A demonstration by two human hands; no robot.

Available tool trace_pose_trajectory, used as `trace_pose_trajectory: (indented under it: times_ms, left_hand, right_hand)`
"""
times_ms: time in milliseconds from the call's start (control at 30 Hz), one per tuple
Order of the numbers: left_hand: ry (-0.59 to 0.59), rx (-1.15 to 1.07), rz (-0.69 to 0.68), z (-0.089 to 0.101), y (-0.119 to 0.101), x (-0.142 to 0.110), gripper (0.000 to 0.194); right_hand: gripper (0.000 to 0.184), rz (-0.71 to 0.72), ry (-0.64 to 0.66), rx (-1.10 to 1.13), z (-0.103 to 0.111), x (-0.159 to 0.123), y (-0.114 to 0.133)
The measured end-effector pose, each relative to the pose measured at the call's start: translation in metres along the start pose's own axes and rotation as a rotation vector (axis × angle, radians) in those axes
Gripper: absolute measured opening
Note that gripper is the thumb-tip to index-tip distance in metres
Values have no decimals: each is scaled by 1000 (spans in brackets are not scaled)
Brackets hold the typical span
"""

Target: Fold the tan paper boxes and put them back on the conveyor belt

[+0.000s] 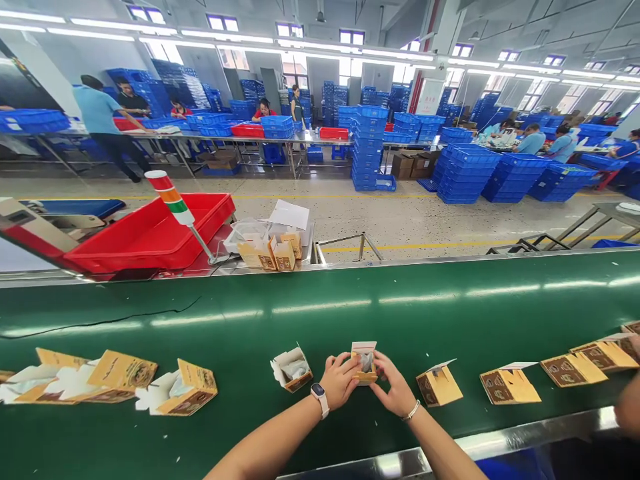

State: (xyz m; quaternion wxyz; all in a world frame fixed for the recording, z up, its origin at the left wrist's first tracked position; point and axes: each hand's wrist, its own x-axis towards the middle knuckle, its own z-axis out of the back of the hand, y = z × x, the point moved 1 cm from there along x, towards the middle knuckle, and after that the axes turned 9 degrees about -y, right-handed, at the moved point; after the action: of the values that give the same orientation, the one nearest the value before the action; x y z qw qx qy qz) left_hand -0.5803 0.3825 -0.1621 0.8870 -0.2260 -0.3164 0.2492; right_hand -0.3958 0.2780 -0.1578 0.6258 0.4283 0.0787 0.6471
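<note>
Our left hand [340, 381] and right hand [395, 393] grip a small open cardboard box [364, 363] at twelve o'clock on the green conveyor belt [320, 300]; if our hold slips, it could knock the neighbouring box [291, 369] at nine o'clock.

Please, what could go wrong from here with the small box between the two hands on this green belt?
The small open carton, pinched by the left hand and right hand, has raised flaps, so its contents might slip out. If the green conveyor belt moves, the neighbouring carton could bump the left hand. The wristwatch might catch a flap.
</note>
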Motion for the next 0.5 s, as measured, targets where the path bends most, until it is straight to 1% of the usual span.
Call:
trace_pose_trajectory:
  times_ms: [100, 167, 200, 267, 333, 367, 400, 433, 500]
  left_hand:
    - [68, -59, 65, -6, -5, 4, 30]
    - [46, -148, 121, -12, -8, 8, 26]
    - [2, -206, 165, -17, -8, 10, 23]
    - [-118, -324, 313, -28, -7, 12, 16]
    - [-199, -436, 531, -41, -4, 14, 19]
    - [-205, -494, 645, -47, -3, 15, 23]
    - [-188, -556, 751, -54, -2, 17, 27]
    - [-157, -617, 837, -59, -2, 20, 30]
    - [-100, -710, 935, -67, -5, 27, 36]
  right_hand:
    - [39, 45, -55, -97, -7, -9, -1]
    - [27, -14, -137, -110, -17, -8, -2]
    - [30, -78, -198, -82, -22, -7, -4]
    - [41, -270, -380, -5, -33, -5, -9]
    - [41, -470, -566, 29, -42, -6, -17]
    - [38, -543, -631, 24, -46, -7, -20]
    - [35, -589, -665, 14, -49, -7, -24]
    - [33, -613, -673, 5, -50, -8, -27]
    - [32, -632, -659, 0, -50, -9, -31]
